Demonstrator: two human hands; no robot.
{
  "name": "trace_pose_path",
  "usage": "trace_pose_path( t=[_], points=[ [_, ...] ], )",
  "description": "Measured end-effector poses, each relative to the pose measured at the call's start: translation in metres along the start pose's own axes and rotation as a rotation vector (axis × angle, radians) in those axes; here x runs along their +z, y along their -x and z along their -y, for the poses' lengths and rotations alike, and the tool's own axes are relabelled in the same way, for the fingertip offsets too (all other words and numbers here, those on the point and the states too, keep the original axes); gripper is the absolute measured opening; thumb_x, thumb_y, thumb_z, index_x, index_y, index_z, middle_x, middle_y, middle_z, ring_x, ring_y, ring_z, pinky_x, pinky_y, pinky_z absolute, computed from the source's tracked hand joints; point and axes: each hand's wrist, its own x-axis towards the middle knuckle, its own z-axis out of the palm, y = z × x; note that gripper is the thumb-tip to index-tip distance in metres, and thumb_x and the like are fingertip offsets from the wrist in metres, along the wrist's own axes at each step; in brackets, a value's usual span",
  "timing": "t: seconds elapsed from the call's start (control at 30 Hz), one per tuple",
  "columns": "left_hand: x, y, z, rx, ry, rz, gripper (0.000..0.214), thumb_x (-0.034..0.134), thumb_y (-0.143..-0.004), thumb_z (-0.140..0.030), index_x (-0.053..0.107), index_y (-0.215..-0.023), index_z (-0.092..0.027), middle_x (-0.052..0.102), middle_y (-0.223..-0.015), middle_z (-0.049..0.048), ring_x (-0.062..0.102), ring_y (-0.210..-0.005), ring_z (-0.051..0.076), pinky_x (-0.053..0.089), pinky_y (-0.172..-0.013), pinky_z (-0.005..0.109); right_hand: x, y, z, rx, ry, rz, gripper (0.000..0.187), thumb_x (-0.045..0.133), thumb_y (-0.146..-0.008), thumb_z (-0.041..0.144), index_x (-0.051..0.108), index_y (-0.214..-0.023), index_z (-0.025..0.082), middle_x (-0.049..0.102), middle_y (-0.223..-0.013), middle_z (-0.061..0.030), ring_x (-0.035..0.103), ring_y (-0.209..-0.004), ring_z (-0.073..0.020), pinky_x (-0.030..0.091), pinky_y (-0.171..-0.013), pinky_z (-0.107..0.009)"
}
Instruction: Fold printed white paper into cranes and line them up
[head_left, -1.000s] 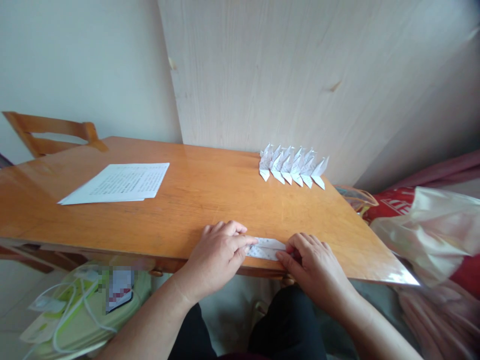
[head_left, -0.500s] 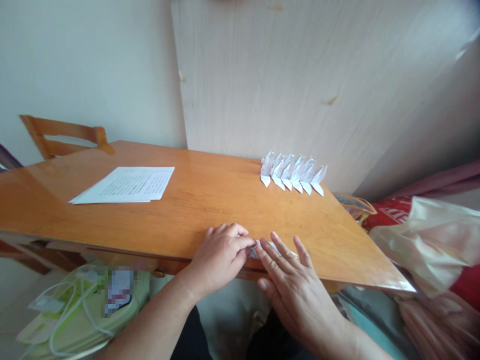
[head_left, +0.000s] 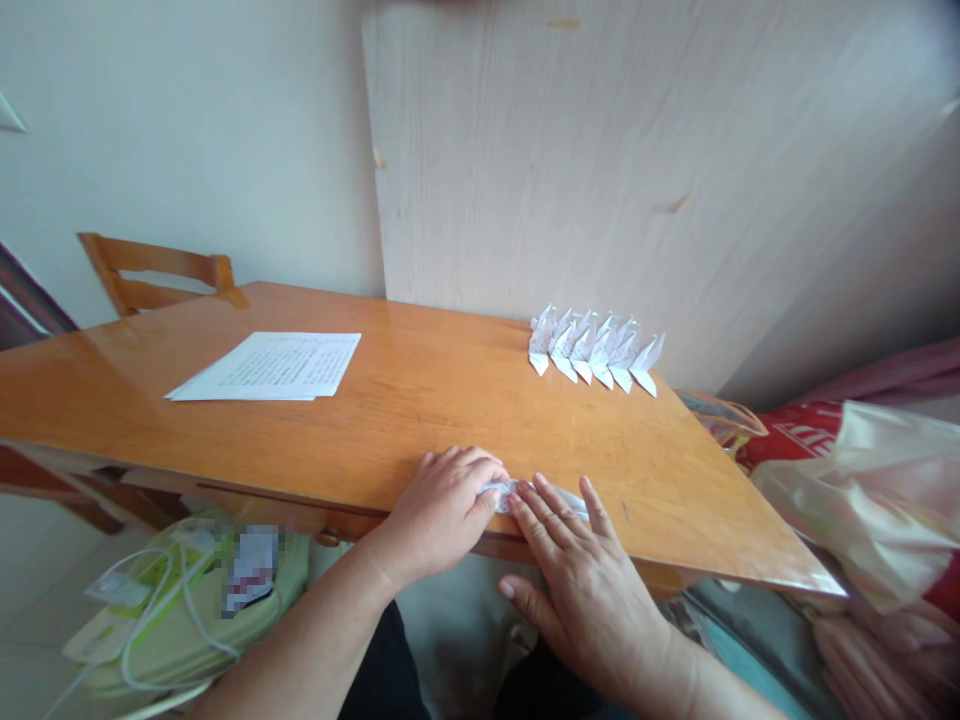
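at lower centre, my left hand [head_left: 450, 505] pinches the left end of the folded paper [head_left: 504, 498]; my right hand [head_left: 585, 575], spread wide, lies over it.

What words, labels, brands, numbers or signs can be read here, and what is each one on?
No text can be quoted with confidence.
Printed sheets: rows of small characters, too small to read.
Red bag: white lettering, partly covered and too blurred to read.
Pixelated item: any text is obscured.
Folded paper strip: partly covered, nothing legible.
Folded paper pieces: nothing legible.
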Motion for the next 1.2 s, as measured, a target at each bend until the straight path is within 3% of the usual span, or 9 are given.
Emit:
trace_pose_path(
  t=[0.13, 0.3, 0.57, 0.77, 0.97, 1.1, 1.2],
  points=[
    [-0.004, 0.001, 0.004, -0.035, 0.074, -0.005, 0.021, 0.042, -0.096, -0.017, 0.061, -0.104, -0.023, 0.067, -0.108, 0.0017, 0.059, -0.106, 0.02, 0.045, -0.095, 0.036, 0.002, 0.001, -0.001, 0.01, -0.014, -0.006, 0.067, 0.047, -0.098, 0.055, 0.04, -0.152, 0.018, 0.042, -0.156, -0.0083, 0.031, -0.147, -0.0296, 0.006, -0.123, -0.057],
    [-0.006, 0.004, -0.001, -0.056, 0.021, -0.037, 0.018, 0.042, -0.097, -0.021, 0.059, -0.096, -0.021, 0.065, -0.107, 0.0054, 0.059, -0.106, 0.021, 0.046, -0.095, 0.038, 0.004, 0.002, -0.001, -0.01, 0.007, -0.022, 0.068, 0.052, -0.095, 0.05, 0.039, -0.153, 0.017, 0.041, -0.156, -0.0106, 0.032, -0.147, -0.0325, 0.011, -0.122, -0.06],
    [-0.004, 0.01, -0.003, -0.045, -0.123, -0.043, 0.01, 0.054, -0.093, -0.025, 0.056, -0.085, -0.02, 0.061, -0.119, 0.007, 0.051, -0.117, 0.026, 0.038, -0.105, 0.047, 0.006, 0.004, -0.001, -0.017, 0.034, -0.011, 0.072, 0.056, -0.093, 0.046, 0.035, -0.155, 0.016, 0.038, -0.157, -0.0114, 0.029, -0.148, -0.0337, 0.011, -0.121, -0.063],
    [-0.006, 0.015, -0.002, -0.082, -0.157, -0.052, 0.009, 0.05, -0.094, -0.022, 0.056, -0.088, -0.021, 0.059, -0.124, 0.0057, 0.048, -0.123, 0.027, 0.022, -0.115, 0.059, 0.006, 0.005, -0.001, -0.017, 0.028, -0.014, 0.073, 0.057, -0.093, 0.046, 0.034, -0.155, 0.015, 0.038, -0.157, -0.0119, 0.03, -0.147, -0.0348, 0.011, -0.12, -0.064],
    [-0.009, 0.023, 0.006, -0.132, -0.177, -0.089, 0.008, 0.049, -0.092, -0.018, 0.055, -0.089, -0.022, 0.06, -0.126, 0.0062, 0.047, -0.127, 0.029, 0.02, -0.114, 0.065, 0.009, 0.005, -0.001, -0.007, 0.019, -0.019, 0.076, 0.059, -0.09, 0.045, 0.032, -0.156, 0.016, 0.035, -0.159, -0.01, 0.029, -0.148, -0.0336, 0.007, -0.122, -0.061],
    [-0.004, 0.025, 0.001, -0.128, -0.195, -0.227, 0.012, 0.048, -0.093, -0.017, 0.057, -0.1, -0.021, 0.059, -0.133, 0.0091, 0.043, -0.136, 0.029, 0.018, -0.117, 0.064, 0.011, 0.005, -0.002, -0.005, 0.003, -0.021, 0.077, 0.061, -0.088, 0.043, 0.034, -0.155, 0.017, 0.036, -0.158, -0.0095, 0.03, -0.148, -0.0335, 0.005, -0.122, -0.06],
    [0.005, 0.024, -0.016, 0.005, -0.214, -0.246, 0.03, 0.042, -0.101, -0.024, 0.054, -0.128, -0.02, 0.051, -0.147, 0.0111, 0.037, -0.144, 0.025, 0.019, -0.122, 0.054, 0.012, 0.004, -0.002, 0.002, -0.019, -0.033, 0.077, 0.062, -0.086, 0.042, 0.035, -0.155, 0.02, 0.037, -0.158, -0.0081, 0.033, -0.146, -0.0328, 0.005, -0.122, -0.06]
  ],
)
